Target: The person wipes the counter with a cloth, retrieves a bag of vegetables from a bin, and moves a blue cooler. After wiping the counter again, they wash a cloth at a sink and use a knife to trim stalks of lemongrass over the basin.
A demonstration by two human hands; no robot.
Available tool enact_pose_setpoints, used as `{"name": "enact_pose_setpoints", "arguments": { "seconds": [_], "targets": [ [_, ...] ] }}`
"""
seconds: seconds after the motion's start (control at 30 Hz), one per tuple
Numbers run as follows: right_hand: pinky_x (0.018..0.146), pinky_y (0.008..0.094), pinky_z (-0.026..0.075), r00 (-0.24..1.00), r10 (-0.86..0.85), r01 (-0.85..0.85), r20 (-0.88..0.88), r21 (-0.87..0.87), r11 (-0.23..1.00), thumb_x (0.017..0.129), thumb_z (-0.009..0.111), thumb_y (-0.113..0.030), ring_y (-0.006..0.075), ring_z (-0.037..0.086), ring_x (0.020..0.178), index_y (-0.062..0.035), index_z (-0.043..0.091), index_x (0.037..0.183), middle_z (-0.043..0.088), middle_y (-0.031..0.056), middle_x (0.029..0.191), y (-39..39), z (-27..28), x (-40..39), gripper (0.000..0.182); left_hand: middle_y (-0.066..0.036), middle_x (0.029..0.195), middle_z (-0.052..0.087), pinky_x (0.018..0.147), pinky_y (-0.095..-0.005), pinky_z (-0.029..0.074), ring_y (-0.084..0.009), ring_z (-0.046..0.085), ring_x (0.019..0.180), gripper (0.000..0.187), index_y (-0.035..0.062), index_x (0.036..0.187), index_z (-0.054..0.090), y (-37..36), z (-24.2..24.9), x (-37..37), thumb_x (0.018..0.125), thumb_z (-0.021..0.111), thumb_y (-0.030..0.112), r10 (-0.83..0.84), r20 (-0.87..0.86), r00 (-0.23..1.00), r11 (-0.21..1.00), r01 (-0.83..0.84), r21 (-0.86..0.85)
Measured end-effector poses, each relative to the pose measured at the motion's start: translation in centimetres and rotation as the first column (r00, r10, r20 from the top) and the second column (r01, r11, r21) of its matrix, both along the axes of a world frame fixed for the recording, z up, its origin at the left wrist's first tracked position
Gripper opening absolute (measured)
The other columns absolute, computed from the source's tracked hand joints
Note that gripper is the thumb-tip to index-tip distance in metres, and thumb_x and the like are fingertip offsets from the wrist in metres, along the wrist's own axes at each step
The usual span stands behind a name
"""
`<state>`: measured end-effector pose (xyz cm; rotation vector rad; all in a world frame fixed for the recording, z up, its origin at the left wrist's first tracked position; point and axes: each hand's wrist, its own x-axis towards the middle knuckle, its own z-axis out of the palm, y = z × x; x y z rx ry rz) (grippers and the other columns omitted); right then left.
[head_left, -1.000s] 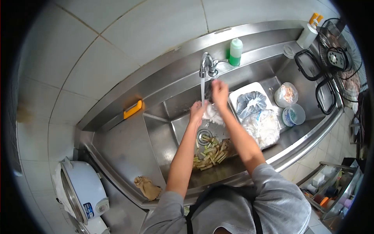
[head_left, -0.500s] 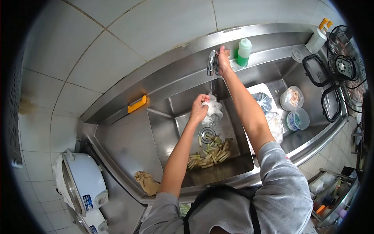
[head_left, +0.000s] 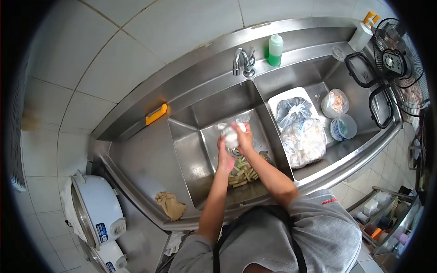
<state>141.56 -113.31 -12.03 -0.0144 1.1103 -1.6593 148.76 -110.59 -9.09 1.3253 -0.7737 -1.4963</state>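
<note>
Both of my hands are together over the left sink basin (head_left: pixel 186 157), closed around a bunched-up white cloth (head_left: pixel 231 138). My left hand (head_left: pixel 223 155) grips it from the left and below, while my right hand (head_left: pixel 246 140) wraps its right side. Beneath my wrists, cut pale-green vegetable stalks (head_left: pixel 241 179) lie in the bottom of the basin, partly hidden by my forearms and hands. The chrome faucet (head_left: pixel 237 63) stands behind the basin, apart from both hands, with no water stream visible from its spout.
The right basin holds a white tray with bagged food (head_left: pixel 304 141) and two plastic tubs (head_left: pixel 335 103). A green soap bottle (head_left: pixel 275 50) stands by the faucet. A yellow-handled knife (head_left: pixel 156 114) and a brown rag (head_left: pixel 170 205) lie left. A fan (head_left: pixel 400 63) stands at right.
My right hand has left the faucet and come down onto the white cloth beside my left hand. The water stream has stopped. The cloth is now bunched and lower in the basin.
</note>
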Motion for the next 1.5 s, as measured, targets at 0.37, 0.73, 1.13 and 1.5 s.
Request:
{"name": "enact_pose_setpoints", "arguments": {
  "seconds": [0.37, 0.73, 1.13, 1.5],
  "targets": [
    [0.070, 0.0286, 0.048, 0.930, 0.215, -0.153, 0.298, -0.218, 0.964, 0.082, 0.059, -0.025, 0.0148, 0.058, 0.078, -0.0083, 0.055, 0.094, 0.060, 0.0037, 0.086, 2.8, 5.9, 0.4, 0.020, -0.008, 0.087, 0.060, 0.072, -0.0281, 0.048, -0.0155, 0.058, 0.080, 0.011, 0.0055, 0.086, 0.051, -2.3, 3.1, -0.2, 0.077, 0.057, 0.004, 0.112, -0.142, 0.984, 0.969, -0.139, -0.203],
    [0.066, 0.0270, 0.051, -0.213, 0.957, -0.881, 0.198, -0.462, -0.100, 0.087, 0.049, -0.014, 0.0113, 0.058, 0.080, -0.0060, 0.052, 0.106, 0.058, 0.0046, 0.094, -1.4, 5.4, -3.4, 0.021, -0.004, 0.072, 0.055, 0.076, -0.0323, 0.046, -0.0218, 0.058, 0.078, 0.009, 0.0073, 0.061, 0.053, 2.3, 8.7, 1.9, 0.055, 0.059, 0.003, 0.077, 0.824, 0.561, -0.081, 0.827, -0.556],
    [0.060, 0.0351, 0.047, -0.853, 0.442, -0.444, -0.278, 0.832, -0.332, 0.064, 0.065, -0.004, 0.0199, 0.058, 0.069, -0.0115, 0.067, 0.076, 0.065, 0.0046, 0.083, -0.6, 8.6, 4.1, 0.015, -0.008, 0.082, 0.065, 0.074, -0.0377, 0.048, -0.0240, 0.062, 0.084, 0.013, 0.0070, 0.076, 0.067, 1.5, 3.0, -0.8, 0.071, 0.056, 0.011, 0.187, 0.893, -0.410, -0.099, 0.896, 0.432],
    [0.077, 0.0386, 0.049, -0.755, 0.297, -0.582, -0.584, 0.806, 0.107, 0.069, 0.056, -0.007, 0.0322, 0.059, 0.094, -0.0001, 0.062, 0.096, 0.061, 0.0185, 0.100, 2.8, 6.4, 3.0, 0.028, -0.006, 0.101, 0.061, 0.083, -0.0353, 0.042, -0.0219, 0.055, 0.096, 0.021, 0.0060, 0.090, 0.062, 4.8, -3.1, -0.7, 0.078, 0.048, 0.014, -0.204, 0.977, 0.064, 0.324, 0.946, 0.005]
  ]
}}
